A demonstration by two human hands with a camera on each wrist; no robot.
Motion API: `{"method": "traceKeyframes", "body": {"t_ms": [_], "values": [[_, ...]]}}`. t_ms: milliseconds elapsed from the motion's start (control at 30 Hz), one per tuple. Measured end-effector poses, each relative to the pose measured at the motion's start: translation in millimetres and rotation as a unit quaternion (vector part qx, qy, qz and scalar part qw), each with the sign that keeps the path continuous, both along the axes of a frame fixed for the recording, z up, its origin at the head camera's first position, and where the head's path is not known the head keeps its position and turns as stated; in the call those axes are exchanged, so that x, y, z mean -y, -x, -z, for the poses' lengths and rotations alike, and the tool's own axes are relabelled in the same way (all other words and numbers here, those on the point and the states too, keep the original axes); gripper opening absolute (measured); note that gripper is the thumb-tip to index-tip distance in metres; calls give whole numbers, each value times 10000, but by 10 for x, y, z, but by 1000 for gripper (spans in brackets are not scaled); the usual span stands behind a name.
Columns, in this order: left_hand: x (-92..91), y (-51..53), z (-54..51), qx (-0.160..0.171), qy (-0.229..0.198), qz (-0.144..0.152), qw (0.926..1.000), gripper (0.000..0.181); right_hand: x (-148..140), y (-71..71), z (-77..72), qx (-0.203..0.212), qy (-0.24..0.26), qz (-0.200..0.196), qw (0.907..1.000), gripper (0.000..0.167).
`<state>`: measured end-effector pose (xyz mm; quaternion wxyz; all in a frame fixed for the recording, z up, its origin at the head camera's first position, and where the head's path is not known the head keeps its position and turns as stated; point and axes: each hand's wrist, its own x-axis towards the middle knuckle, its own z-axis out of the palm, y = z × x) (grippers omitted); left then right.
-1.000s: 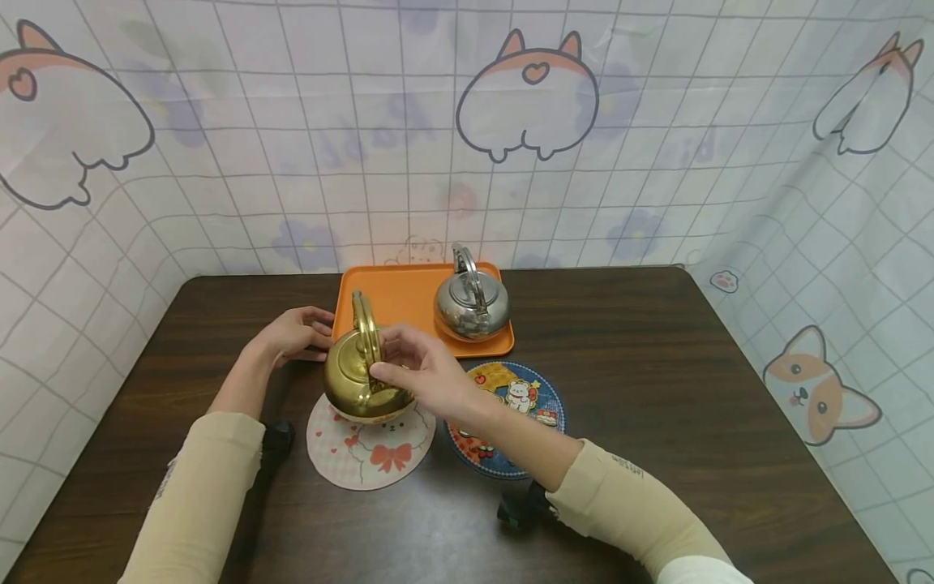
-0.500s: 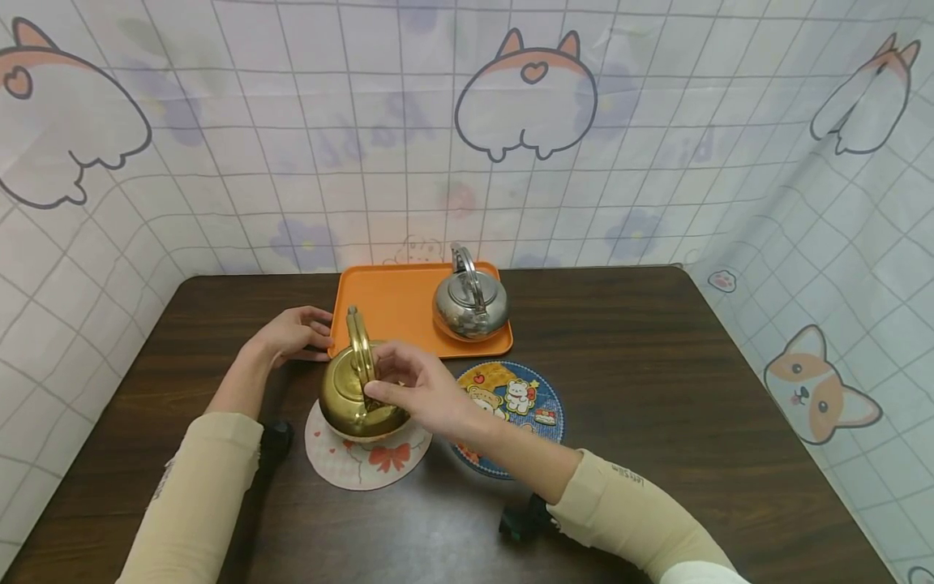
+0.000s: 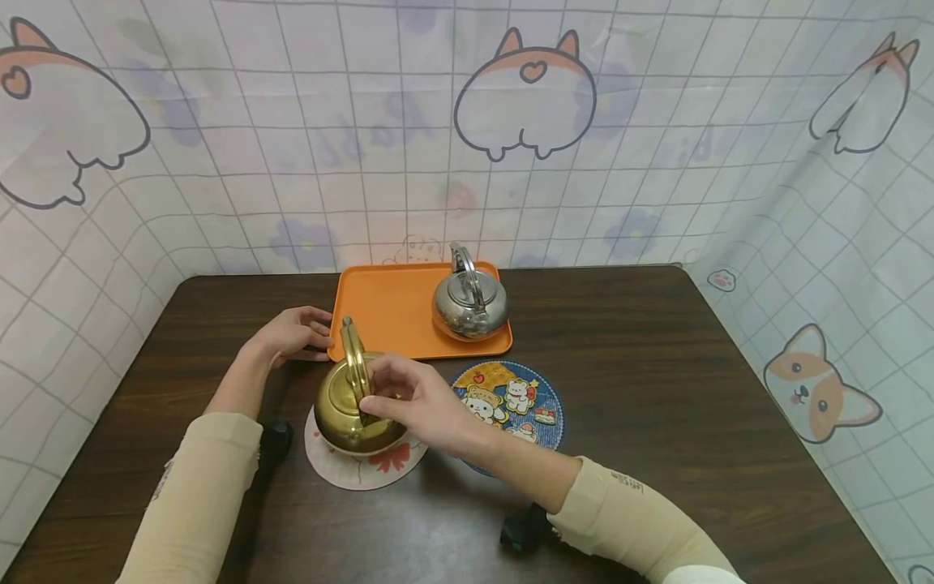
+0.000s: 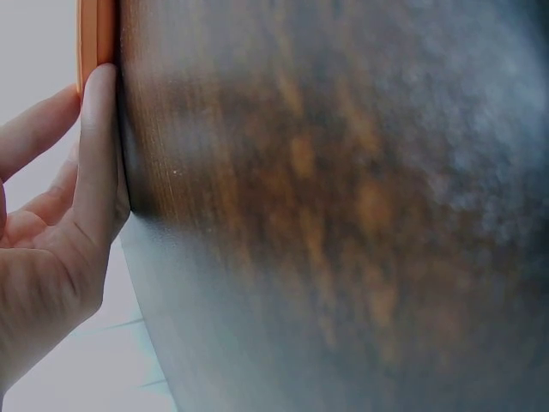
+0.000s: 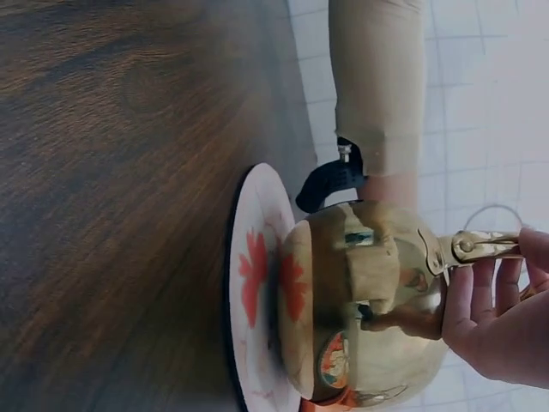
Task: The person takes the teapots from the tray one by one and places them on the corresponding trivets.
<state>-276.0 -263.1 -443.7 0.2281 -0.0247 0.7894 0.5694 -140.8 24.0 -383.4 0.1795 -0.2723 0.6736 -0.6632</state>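
Note:
My right hand (image 3: 430, 410) grips the raised handle (image 3: 355, 365) of a gold kettle (image 3: 350, 414), thumb on the near side. The kettle is over a round white mat (image 3: 350, 470) with a red bow print. In the right wrist view its base (image 5: 296, 326) is very close to the mat (image 5: 262, 197); I cannot tell whether they touch. My left hand (image 3: 292, 334) rests at the left edge of an orange tray (image 3: 387, 300), fingertips touching its rim (image 4: 93, 39). A silver kettle (image 3: 470, 304) stands on the tray's right part.
A round blue patterned mat (image 3: 525, 397) with cartoon bears lies right of the white mat, partly hidden by my right arm. The dark wooden table (image 3: 620, 365) meets a curtain-like grid-print backdrop (image 3: 394, 162) behind and on the sides.
My right hand has brought the gold kettle down and slightly towards me, over the white mat. My left hand and the silver kettle have hardly moved.

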Motion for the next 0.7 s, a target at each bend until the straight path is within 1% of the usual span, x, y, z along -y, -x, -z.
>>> {"method": "traceKeyframes", "body": {"t_ms": [233,367,467,700], "values": [[6,-20,-38,27,-4,14,10000,65,-15,1,49,207,75,-28,9998,25],[-3,-24,-54,41,-5,-9,10000,65,-37,10,54,273,37,-126,9995,22],[3,-16,-42,59,-27,-7,10000,65,-57,12,64,300,-26,-225,9993,19],[5,-15,-15,66,-61,-30,10000,64,-137,34,136,270,-41,-277,9992,15]]}}
